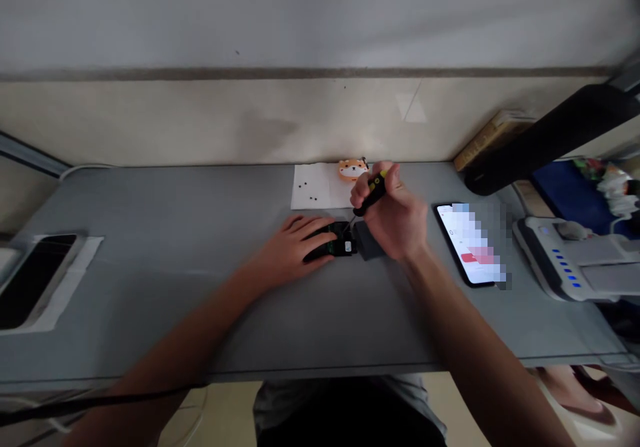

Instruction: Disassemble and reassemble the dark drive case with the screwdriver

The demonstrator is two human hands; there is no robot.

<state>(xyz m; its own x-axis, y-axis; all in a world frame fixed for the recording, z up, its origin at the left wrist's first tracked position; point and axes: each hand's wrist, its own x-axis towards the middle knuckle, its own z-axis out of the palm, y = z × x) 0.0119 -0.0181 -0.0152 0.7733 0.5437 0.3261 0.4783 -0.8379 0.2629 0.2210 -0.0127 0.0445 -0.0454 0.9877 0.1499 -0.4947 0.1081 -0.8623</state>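
My left hand [300, 243] lies over a small black electronic device [341, 247], its fingers wrapped round the left part. The device has green details and a small white label at its right end; its exact kind is hard to make out. Closed in a fist, my right hand [397, 217] grips a screwdriver [373, 193] with a black and yellow handle. The screwdriver is tilted, its thin shaft pointing down and left with the tip at the device. Right beside the device is a dark grey flat piece [369, 241], partly hidden by my right hand.
Several tiny black pieces, like screws, lie on white paper [313, 193] near the wall, beside an orange animal-faced case [353, 169]. A lit phone [465, 243] and a power strip [570, 260] are on the right. Another phone [37, 277] lies far left. A black cylinder [550, 140] leans at right.
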